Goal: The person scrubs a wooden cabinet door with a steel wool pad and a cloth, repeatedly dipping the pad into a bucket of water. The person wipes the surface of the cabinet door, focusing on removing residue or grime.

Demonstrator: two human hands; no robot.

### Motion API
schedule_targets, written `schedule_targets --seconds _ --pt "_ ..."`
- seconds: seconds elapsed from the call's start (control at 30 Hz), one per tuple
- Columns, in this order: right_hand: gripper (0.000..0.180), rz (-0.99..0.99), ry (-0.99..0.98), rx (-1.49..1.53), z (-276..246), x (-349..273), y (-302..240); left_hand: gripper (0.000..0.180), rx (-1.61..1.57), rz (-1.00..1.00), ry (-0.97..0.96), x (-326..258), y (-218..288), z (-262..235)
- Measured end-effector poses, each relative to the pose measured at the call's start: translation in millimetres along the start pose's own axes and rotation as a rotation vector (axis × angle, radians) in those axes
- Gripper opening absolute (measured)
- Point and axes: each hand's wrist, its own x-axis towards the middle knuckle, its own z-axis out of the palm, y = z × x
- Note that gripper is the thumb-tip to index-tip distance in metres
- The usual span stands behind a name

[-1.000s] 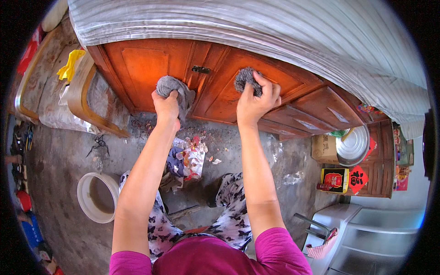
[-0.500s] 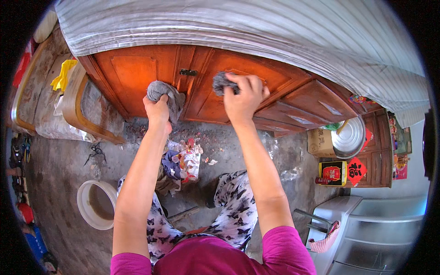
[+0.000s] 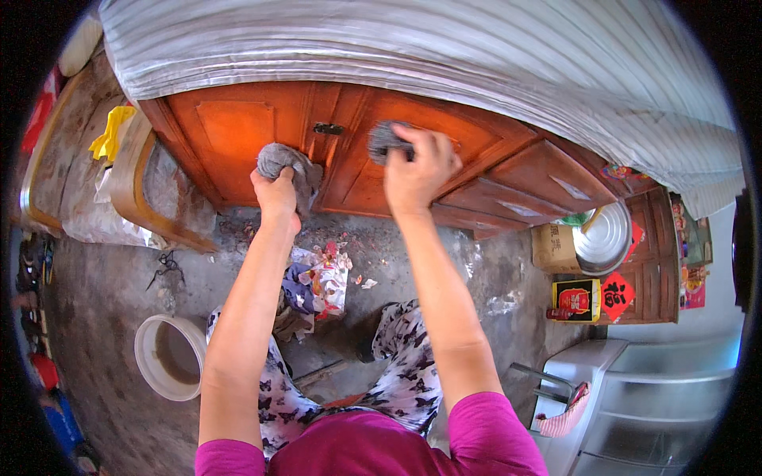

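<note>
A reddish-brown wooden cabinet (image 3: 238, 123) stands in front of me, with a dark latch (image 3: 327, 128) between its two doors. Bunched in my left hand (image 3: 275, 193) is a grey cloth (image 3: 303, 176), held low in front of the left door; part of it hangs down. My right hand (image 3: 423, 170) is closed around a dark grey scouring pad (image 3: 386, 141), pressed to the panel of the right door. That hand is slightly blurred, and its palm side is hidden.
A white bucket (image 3: 168, 358) of murky water stands on the floor at left. Crumpled cloth and paper litter (image 3: 329, 282) lies between my feet and the cabinet. A wooden-armed sofa (image 3: 131, 178) is at left; a cardboard box (image 3: 553, 247) and a metal lid (image 3: 605, 238) are at right.
My right hand has shifted slightly left with the pad on the right door panel. The left hand and its cloth sit almost where they were.
</note>
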Motion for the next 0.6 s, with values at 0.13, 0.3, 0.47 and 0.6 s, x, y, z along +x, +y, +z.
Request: schedule_targets --seconds 0.13,0.3,0.47,0.6 --pt "0.017 0.376 0.301 0.354 -9 -1 48 0.036 0.028 -0.002 -0.01 4 -11 1" --pt "0.025 0.309 0.262 0.275 17 1 1 0.036 0.042 0.012 0.013 1 -6 2" --pt "0.033 0.049 0.024 0.073 16 7 -25 0.035 0.055 -0.003 0.004 8 -7 -2" --pt "0.029 0.221 0.225 0.209 -8 8 44 0.035 0.002 0.008 -0.015 3 -8 3"
